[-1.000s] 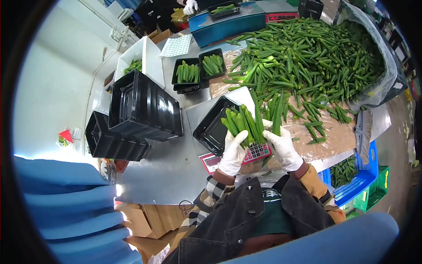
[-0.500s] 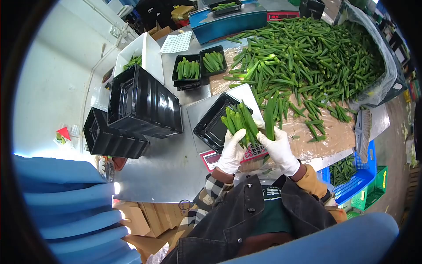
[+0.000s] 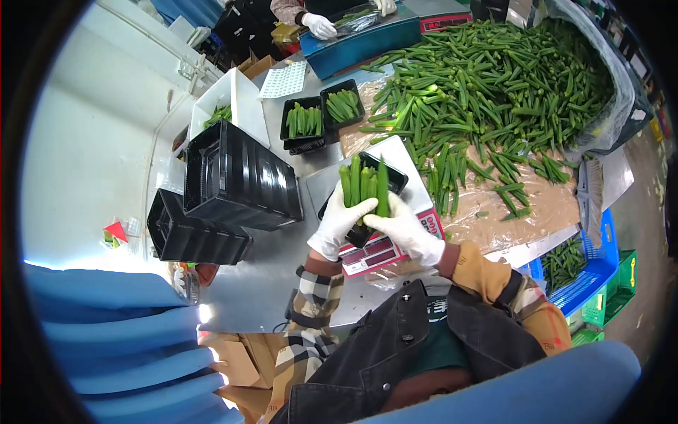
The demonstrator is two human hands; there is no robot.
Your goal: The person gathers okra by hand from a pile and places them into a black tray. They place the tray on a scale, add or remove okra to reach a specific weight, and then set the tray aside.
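Observation:
My left hand [image 3: 340,225], in a white glove, is closed round a bunch of green okra pods [image 3: 357,185], their tips pointing away from me. My right hand [image 3: 408,227], also gloved, grips a larger okra pod [image 3: 382,189] at the right side of that bunch. Both hands meet over a black plastic tray [image 3: 397,176], which they partly hide. Beneath the tray is a weighing scale [image 3: 407,157] with a white platform and a red front panel. What lies inside the tray is mostly hidden.
A large okra heap [image 3: 494,92] covers the table's right side, beside a brush [image 3: 589,194]. Two filled trays [image 3: 304,121] stand farther back. Stacked black trays [image 3: 247,180] are at left. Across the table, a co-worker's gloved hand [image 3: 319,26] rests near a packed tray.
My hands have moved left and drawn together over the tray, bringing the okra with them. A co-worker's gloved hands have appeared at the top, at the tray there.

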